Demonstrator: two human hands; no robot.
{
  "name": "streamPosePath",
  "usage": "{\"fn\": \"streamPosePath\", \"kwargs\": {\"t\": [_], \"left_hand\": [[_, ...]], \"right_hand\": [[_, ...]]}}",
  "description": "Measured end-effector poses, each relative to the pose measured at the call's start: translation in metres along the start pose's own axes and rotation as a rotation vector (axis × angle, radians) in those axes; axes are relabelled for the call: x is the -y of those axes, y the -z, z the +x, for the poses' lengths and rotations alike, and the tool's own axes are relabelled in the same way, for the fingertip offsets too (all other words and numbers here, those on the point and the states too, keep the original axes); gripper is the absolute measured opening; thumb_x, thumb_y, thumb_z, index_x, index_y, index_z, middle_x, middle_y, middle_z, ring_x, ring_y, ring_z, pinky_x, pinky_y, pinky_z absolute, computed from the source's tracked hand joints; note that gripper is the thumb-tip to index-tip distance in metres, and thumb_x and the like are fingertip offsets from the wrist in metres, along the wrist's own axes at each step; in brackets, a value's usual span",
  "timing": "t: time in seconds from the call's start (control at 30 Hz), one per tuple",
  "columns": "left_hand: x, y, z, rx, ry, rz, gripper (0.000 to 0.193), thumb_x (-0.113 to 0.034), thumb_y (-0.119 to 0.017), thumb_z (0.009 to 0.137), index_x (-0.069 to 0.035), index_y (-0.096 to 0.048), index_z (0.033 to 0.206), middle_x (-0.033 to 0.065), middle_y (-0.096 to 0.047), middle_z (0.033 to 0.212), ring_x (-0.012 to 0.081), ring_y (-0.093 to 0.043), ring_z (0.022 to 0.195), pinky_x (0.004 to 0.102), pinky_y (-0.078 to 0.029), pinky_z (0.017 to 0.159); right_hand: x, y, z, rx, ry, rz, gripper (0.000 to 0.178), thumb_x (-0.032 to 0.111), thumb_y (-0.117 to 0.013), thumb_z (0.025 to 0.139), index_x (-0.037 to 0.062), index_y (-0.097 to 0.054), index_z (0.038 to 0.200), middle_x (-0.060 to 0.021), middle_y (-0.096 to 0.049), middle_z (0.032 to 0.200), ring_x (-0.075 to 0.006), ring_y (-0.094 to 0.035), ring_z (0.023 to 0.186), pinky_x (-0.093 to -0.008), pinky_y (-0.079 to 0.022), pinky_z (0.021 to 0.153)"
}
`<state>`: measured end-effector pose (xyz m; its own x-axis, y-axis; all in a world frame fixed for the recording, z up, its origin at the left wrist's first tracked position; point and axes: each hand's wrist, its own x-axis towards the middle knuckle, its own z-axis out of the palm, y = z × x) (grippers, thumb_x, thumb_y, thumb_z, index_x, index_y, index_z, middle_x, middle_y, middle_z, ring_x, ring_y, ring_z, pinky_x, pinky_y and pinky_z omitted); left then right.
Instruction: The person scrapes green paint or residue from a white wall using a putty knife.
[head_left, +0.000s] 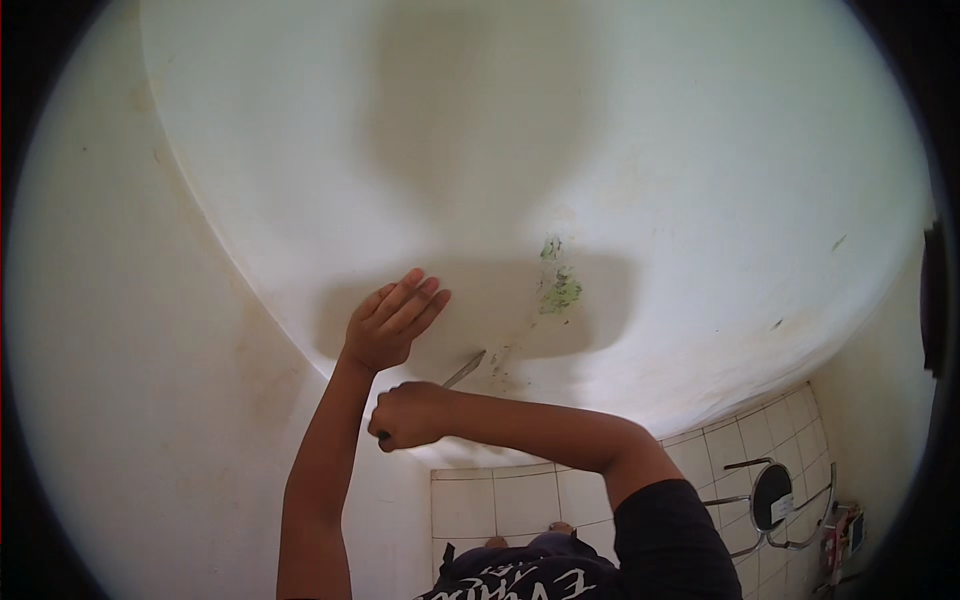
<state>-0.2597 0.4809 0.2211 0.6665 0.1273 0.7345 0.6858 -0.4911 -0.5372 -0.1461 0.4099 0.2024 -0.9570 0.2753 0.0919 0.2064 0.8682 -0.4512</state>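
A white wall (700, 230) fills most of the view, with a patch of peeling paint (560, 290) showing green near its middle. My right hand (410, 415) is closed in a fist around a scraper; its thin grey metal blade (465, 369) points up and right, toward small chips below the patch. Only a dark end of the handle shows beneath the fist. Left of the patch, my left hand (397, 315) is raised with its fingers stretched out and nothing in it. Whether its fingertips touch the wall I cannot tell.
An adjoining wall (150, 330) meets this one at a corner on the left. Below lies a floor of pale tiles (525, 500). At the lower right are a metal-framed stool (770, 495) with a dark round seat and some colourful items (843, 535).
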Motion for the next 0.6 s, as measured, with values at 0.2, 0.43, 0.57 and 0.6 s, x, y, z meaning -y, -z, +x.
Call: {"fn": "streamPosePath", "kwargs": {"t": [0.2, 0.43, 0.57, 0.6], "left_hand": [[-0.001, -0.001, -0.004, 0.014, -0.009, 0.041, 0.041, -0.008, -0.039, 0.094, -0.02, -0.062, 0.125, -0.004, -0.056, 0.131, 0.0156, -0.05, 0.128, 0.0309, -0.038, 0.103], [0.001, -0.004, -0.004, 0.001, -0.006, 0.021, 0.04, -0.008, -0.039, 0.094, -0.02, -0.063, 0.124, -0.004, -0.056, 0.132, 0.0155, -0.05, 0.127, 0.0311, -0.038, 0.102], [0.001, -0.001, -0.004, 0.001, -0.004, 0.025, 0.04, -0.009, -0.039, 0.095, -0.02, -0.063, 0.124, -0.0042, -0.055, 0.133, 0.0156, -0.05, 0.127, 0.031, -0.038, 0.103], [0.0, -0.001, -0.004, -0.005, -0.007, 0.0, 0.039, -0.009, -0.039, 0.095, -0.02, -0.063, 0.124, -0.0043, -0.055, 0.133, 0.0155, -0.05, 0.127, 0.0309, -0.038, 0.103]], "right_hand": [[0.007, 0.016, 0.001, 0.079, -0.122, 0.085, 0.022, 0.023, -0.059, 0.08, 0.003, -0.066, 0.076, -0.0171, -0.065, 0.074, -0.0348, -0.063, 0.069, -0.0457, -0.05, 0.067], [-0.014, 0.012, -0.002, -0.038, -0.17, -0.01, 0.021, 0.023, -0.06, 0.081, 0.0037, -0.067, 0.077, -0.0165, -0.065, 0.074, -0.0338, -0.064, 0.072, -0.0455, -0.051, 0.069], [0.014, 0.019, -0.003, 0.03, -0.018, 0.049, 0.019, 0.023, -0.06, 0.081, 0.0048, -0.067, 0.079, -0.0165, -0.065, 0.077, -0.033, -0.065, 0.074, -0.0454, -0.051, 0.071], [-0.011, 0.019, -0.007, 0.032, -0.122, 0.046, 0.019, 0.023, -0.059, 0.081, 0.0053, -0.067, 0.079, -0.0166, -0.066, 0.078, -0.0333, -0.065, 0.075, -0.0457, -0.051, 0.071]]}}
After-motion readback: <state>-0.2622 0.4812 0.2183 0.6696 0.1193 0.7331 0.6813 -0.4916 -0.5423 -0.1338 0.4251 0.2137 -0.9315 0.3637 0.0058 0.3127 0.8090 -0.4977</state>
